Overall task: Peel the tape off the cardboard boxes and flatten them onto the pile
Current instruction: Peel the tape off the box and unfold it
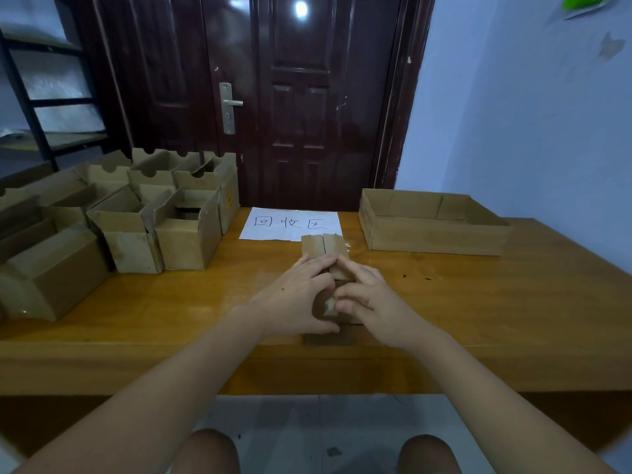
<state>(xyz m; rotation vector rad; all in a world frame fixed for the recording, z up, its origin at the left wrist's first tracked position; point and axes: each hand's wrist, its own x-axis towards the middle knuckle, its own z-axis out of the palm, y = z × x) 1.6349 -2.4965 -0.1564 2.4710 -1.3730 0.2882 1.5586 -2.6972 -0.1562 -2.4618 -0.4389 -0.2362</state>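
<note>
A small cardboard box (324, 247) lies on the wooden table (478, 302) in front of me, its far flaps pointing toward a white paper sign (290, 223). My left hand (297, 295) grips the box from the left, thumb under its near edge. My right hand (367, 299) rests on the right side, its thumb and finger pinching a pale bit of tape (330, 305) near the box's middle. Both hands cover most of the box.
Several open cardboard boxes (184, 234) crowd the left of the table. A wide shallow cardboard tray (434, 234) stands at the back right. A dark door (290, 97) is behind the table and a metal shelf (34, 97) at far left.
</note>
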